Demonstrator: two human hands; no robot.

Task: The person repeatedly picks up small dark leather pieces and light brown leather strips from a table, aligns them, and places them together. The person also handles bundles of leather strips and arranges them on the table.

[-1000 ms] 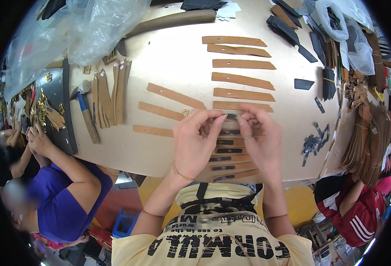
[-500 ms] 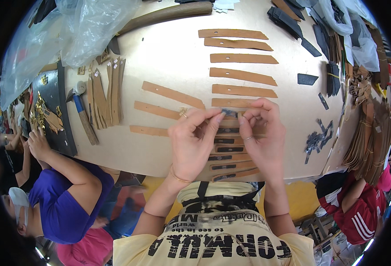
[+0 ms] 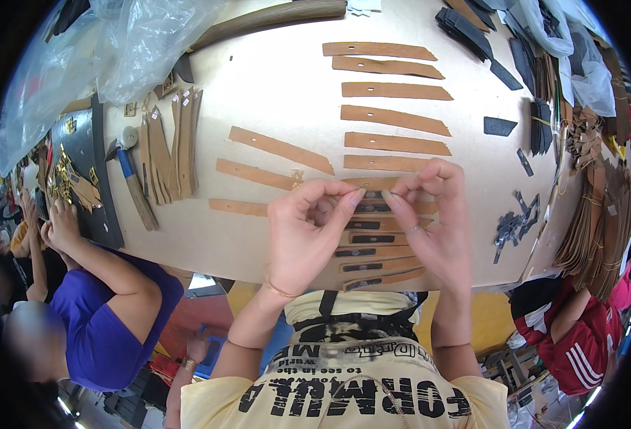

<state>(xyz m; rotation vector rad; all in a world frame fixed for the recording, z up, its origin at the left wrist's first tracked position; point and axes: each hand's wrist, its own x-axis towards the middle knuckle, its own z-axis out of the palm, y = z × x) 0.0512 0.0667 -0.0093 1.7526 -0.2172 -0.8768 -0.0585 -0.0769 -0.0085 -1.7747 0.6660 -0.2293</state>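
Tan leather strap (image 3: pixel 372 184), flat on counter (image 3: pixel 272 100), near end pinched under fingertips of both hands; similar dark-patched straps (image 3: pixel 372 252) stacked below.

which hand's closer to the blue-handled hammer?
Left. The left hand is to the right of the hammer, with tan strips between them. The right hand is farther right, beyond the left.

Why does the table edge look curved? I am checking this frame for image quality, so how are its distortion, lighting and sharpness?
Head view: fisheye bends the table edge into an arc, with a black vignette at the corners; lighting is even and soft, without harsh shadows; the clear plastic sheet shows pale glare; left hand, right hand and tan leather strips are sharp; a blurred patch sits at lower left.
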